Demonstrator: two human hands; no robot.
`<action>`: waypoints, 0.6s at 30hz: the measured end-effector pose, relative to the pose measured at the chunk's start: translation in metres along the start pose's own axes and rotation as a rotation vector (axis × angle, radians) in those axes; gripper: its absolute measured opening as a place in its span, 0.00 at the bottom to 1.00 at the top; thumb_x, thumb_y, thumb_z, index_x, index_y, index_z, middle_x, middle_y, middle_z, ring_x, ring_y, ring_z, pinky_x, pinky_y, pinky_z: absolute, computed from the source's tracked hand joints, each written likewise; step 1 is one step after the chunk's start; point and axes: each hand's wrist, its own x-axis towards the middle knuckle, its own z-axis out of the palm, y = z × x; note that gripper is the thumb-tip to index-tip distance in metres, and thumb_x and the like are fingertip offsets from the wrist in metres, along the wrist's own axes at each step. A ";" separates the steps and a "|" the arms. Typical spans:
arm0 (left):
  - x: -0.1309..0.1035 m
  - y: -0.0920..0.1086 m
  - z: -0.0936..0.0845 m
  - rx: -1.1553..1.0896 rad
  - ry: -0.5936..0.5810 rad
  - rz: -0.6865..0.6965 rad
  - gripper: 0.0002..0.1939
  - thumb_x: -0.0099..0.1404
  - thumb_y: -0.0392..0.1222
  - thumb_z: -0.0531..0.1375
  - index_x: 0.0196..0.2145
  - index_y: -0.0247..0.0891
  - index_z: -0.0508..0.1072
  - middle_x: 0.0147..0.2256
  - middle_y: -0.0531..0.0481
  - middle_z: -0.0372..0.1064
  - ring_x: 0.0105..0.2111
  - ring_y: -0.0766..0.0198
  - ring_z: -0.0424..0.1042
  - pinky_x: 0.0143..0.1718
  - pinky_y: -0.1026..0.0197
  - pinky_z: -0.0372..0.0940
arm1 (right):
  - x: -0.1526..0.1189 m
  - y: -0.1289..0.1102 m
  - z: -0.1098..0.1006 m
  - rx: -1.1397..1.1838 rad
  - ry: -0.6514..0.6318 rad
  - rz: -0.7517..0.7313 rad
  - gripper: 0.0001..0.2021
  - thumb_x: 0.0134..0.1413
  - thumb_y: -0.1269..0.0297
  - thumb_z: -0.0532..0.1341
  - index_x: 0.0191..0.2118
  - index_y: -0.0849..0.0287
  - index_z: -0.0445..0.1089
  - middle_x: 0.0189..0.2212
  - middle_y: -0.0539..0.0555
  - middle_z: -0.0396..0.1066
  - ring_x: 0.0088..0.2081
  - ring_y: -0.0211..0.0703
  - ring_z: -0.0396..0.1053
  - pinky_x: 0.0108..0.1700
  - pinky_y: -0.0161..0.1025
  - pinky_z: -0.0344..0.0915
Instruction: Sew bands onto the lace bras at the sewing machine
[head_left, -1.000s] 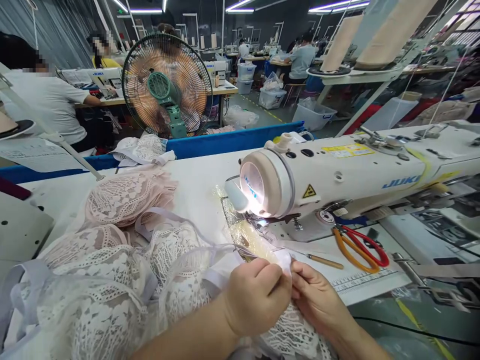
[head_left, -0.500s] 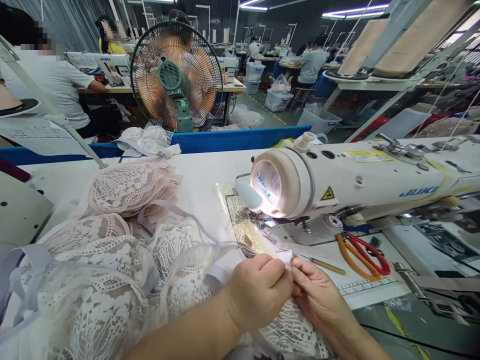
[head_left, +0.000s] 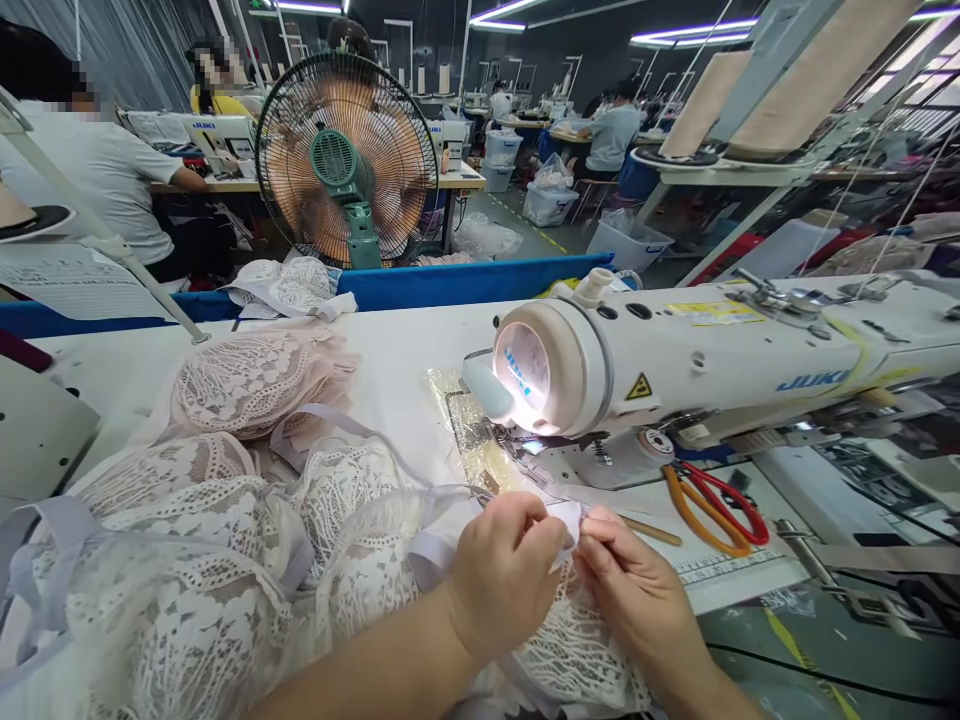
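White lace bras point(head_left: 202, 590) lie heaped across the near left of the table, with lilac straps looping among them. My left hand point(head_left: 514, 565) is closed on a pale lilac edge of a white lace bra point(head_left: 574, 640), just in front of the sewing machine's needle area. Close on its right, my right hand point(head_left: 634, 575) pinches the same edge between thumb and fingertips. The lace cup hangs below both hands, partly hidden by them. Whether the right fingers also hold something smaller cannot be seen.
A lit sewing machine point(head_left: 555, 370) stands behind my hands. Orange-and-red-handled scissors point(head_left: 716, 510) lie to the right, beside a wooden-handled tool point(head_left: 652, 530). A fan point(head_left: 345, 160) stands beyond the blue-edged table point(head_left: 420, 335). Other people sit at machines in the background.
The view has shifted slightly. My left hand has turned a little and its fingers have shifted on the fabric edge; the right hand keeps its pinch.
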 end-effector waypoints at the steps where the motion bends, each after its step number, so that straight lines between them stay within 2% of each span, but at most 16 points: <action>1: 0.000 0.000 0.000 -0.010 -0.015 -0.009 0.09 0.54 0.30 0.49 0.29 0.37 0.66 0.28 0.48 0.64 0.27 0.65 0.63 0.25 0.65 0.60 | -0.001 0.001 0.001 0.036 0.010 0.035 0.06 0.55 0.64 0.55 0.29 0.56 0.67 0.24 0.48 0.53 0.26 0.36 0.56 0.26 0.33 0.56; 4: 0.002 0.002 -0.003 -0.037 -0.118 -0.036 0.08 0.55 0.31 0.48 0.27 0.38 0.65 0.25 0.50 0.63 0.25 0.66 0.62 0.24 0.65 0.58 | -0.002 -0.001 0.003 0.078 0.014 0.097 0.07 0.53 0.63 0.57 0.27 0.57 0.67 0.24 0.48 0.52 0.26 0.36 0.55 0.27 0.33 0.55; 9: 0.010 0.011 -0.011 -0.138 -0.396 -0.300 0.10 0.59 0.34 0.47 0.21 0.39 0.59 0.18 0.55 0.55 0.20 0.69 0.53 0.22 0.66 0.51 | -0.005 -0.009 0.000 0.109 0.025 0.103 0.08 0.51 0.61 0.59 0.26 0.58 0.68 0.23 0.48 0.54 0.24 0.35 0.54 0.25 0.32 0.55; 12: 0.015 0.016 -0.016 -0.237 -0.475 -0.380 0.12 0.60 0.37 0.48 0.19 0.39 0.54 0.17 0.58 0.48 0.19 0.70 0.49 0.21 0.65 0.48 | -0.007 -0.017 -0.006 0.078 -0.022 0.067 0.08 0.52 0.63 0.58 0.25 0.57 0.68 0.22 0.48 0.54 0.24 0.35 0.55 0.26 0.32 0.55; 15: 0.013 0.016 -0.016 -0.227 -0.474 -0.328 0.15 0.62 0.39 0.47 0.19 0.38 0.53 0.17 0.58 0.45 0.19 0.71 0.49 0.21 0.66 0.48 | -0.008 -0.027 -0.012 -0.045 -0.100 -0.010 0.08 0.54 0.66 0.56 0.26 0.57 0.68 0.21 0.47 0.55 0.24 0.35 0.56 0.26 0.32 0.56; 18: 0.005 0.011 -0.011 -0.117 -0.336 -0.044 0.11 0.63 0.39 0.46 0.25 0.38 0.62 0.20 0.56 0.54 0.20 0.70 0.54 0.22 0.66 0.51 | -0.009 -0.035 -0.017 -0.146 -0.128 -0.094 0.07 0.54 0.68 0.55 0.28 0.56 0.69 0.20 0.47 0.55 0.22 0.35 0.56 0.23 0.31 0.55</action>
